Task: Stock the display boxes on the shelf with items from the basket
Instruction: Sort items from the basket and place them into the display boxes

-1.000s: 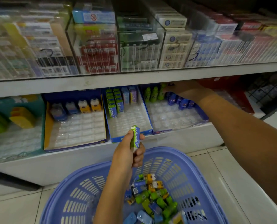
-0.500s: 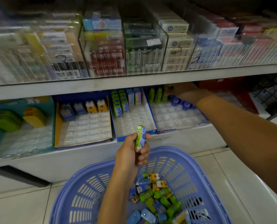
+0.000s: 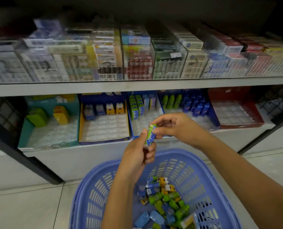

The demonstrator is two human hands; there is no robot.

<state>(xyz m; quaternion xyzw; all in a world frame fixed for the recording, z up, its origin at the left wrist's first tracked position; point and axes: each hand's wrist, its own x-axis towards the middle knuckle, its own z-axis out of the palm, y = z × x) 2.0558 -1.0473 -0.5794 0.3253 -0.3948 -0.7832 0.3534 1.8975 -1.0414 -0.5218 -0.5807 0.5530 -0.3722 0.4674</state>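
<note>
A small green and blue packet (image 3: 150,135) is held upright above the basket. My left hand (image 3: 138,156) grips its lower end and my right hand (image 3: 172,125) pinches its top. The blue plastic basket (image 3: 94,194) stands on the floor below, with several small green, blue and yellow items (image 3: 164,202) in its bottom. On the lower shelf stand several open display boxes: a blue box (image 3: 104,126) with bear-shaped items, a narrow blue box (image 3: 143,106) with matching green packets, a blue box (image 3: 208,120) with small bottles, a teal box (image 3: 48,131) and a red box (image 3: 236,113).
The upper shelf (image 3: 137,86) carries clear cases (image 3: 137,63) packed with stacked cartons. A dark metal post (image 3: 30,162) slants down at the left. Wire racks (image 3: 276,101) sit at the far right. The floor (image 3: 30,209) is pale tile.
My right hand has drawn back from the bottle box on the shelf and now pinches the top of the green packet held by my left hand. The camera view has shifted left and back.
</note>
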